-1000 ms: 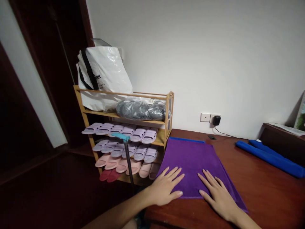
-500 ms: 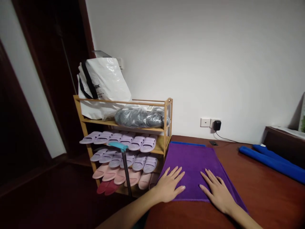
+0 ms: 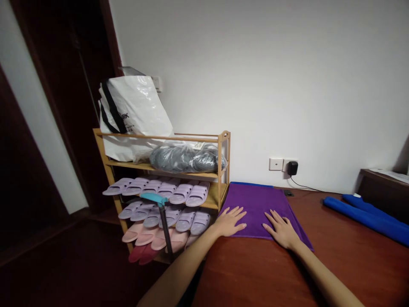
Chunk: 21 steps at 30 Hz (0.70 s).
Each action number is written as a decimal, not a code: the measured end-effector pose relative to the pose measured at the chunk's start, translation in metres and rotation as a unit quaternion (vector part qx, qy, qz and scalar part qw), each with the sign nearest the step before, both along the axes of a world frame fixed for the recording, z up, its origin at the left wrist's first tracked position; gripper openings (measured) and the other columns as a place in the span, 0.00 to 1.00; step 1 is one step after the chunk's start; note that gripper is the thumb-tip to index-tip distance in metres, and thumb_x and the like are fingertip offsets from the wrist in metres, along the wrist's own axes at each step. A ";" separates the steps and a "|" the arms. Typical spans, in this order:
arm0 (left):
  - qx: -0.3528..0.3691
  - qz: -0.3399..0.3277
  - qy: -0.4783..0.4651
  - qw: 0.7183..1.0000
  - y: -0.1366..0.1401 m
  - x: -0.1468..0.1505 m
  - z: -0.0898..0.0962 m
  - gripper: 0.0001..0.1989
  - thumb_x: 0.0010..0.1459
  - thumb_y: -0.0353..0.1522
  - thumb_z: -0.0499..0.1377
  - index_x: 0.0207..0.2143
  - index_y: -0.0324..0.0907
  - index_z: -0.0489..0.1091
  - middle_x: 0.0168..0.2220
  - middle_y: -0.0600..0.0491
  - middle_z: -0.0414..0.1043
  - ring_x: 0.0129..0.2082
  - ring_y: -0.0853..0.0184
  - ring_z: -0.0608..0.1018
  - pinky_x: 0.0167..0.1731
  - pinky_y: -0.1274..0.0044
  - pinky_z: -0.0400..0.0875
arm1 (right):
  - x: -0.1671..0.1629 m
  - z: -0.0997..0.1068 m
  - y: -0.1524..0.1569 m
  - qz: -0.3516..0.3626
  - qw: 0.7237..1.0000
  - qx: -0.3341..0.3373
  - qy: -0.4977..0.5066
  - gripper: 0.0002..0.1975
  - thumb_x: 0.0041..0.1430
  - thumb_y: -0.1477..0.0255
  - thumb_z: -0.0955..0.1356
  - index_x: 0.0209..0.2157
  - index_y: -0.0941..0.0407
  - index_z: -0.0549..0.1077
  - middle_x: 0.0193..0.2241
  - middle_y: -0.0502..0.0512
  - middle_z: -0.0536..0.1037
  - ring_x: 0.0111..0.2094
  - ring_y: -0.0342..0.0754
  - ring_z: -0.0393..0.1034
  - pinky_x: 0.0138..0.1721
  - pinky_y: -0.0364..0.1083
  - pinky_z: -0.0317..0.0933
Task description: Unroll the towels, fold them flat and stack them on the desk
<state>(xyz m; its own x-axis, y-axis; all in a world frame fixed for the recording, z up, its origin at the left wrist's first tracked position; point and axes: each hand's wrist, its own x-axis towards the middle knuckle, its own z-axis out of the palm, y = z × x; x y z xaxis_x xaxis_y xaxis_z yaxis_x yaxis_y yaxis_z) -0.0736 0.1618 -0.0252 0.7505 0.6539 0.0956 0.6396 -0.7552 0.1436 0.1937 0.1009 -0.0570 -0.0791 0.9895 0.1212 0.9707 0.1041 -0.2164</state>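
Observation:
A folded purple cloth (image 3: pixel 255 200) lies flat on the reddish-brown wooden table (image 3: pixel 249 273), near the wall. Along its far edge a strip of blue cloth (image 3: pixel 268 185) shows. My left hand (image 3: pixel 229 221) rests palm down on the near left part of the purple cloth, fingers spread. On the near right part, my right hand (image 3: pixel 281 229) lies flat with its fingers apart. Neither hand grips anything. At the right side of the cloth a lower layer sticks out past the top one.
Left of the table stands a wooden shoe rack (image 3: pixel 223 170) with several slippers (image 3: pixel 198 194), a white bag (image 3: pixel 137 106) and plastic-wrapped grey things (image 3: pixel 179 157). A blue-topped handle (image 3: pixel 154 198) rises before it. Rolled blue cloth (image 3: pixel 364 215) and a plugged-in black adapter (image 3: pixel 292 168) are at right.
Both hands have moved away from me toward the wall, and the purple cloth has slid with them. More bare tabletop shows in front of the cloth. The view has shifted slightly.

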 end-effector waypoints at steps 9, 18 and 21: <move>0.015 0.005 -0.003 1.000 0.005 0.002 0.002 0.29 0.65 0.50 0.42 0.64 0.49 0.48 0.66 0.50 0.44 0.65 0.61 0.50 0.60 0.59 0.43 | 0.014 -0.005 0.016 0.011 0.999 -0.002 0.048 0.34 0.58 0.46 0.48 0.63 0.45 0.50 0.65 0.49 0.47 0.65 0.48 0.39 0.62 0.55 0.39; 0.028 0.001 -0.010 1.000 0.010 0.003 -0.002 0.28 0.65 0.49 0.43 0.64 0.52 0.49 0.66 0.52 0.45 0.65 0.61 0.50 0.60 0.60 0.44 | 0.226 -0.021 -0.019 -0.254 0.962 0.082 0.052 0.40 0.54 0.47 0.50 0.63 0.55 0.51 0.65 0.59 0.47 0.65 0.55 0.40 0.58 0.63 0.41; 0.027 0.001 -0.010 1.000 0.014 0.003 -0.003 0.27 0.65 0.49 0.43 0.64 0.54 0.49 0.66 0.53 0.46 0.64 0.60 0.51 0.60 0.60 0.45 | 0.296 -0.034 -0.050 -0.338 0.931 0.132 0.040 0.42 0.54 0.48 0.48 0.63 0.59 0.51 0.64 0.64 0.45 0.65 0.56 0.39 0.56 0.63 0.43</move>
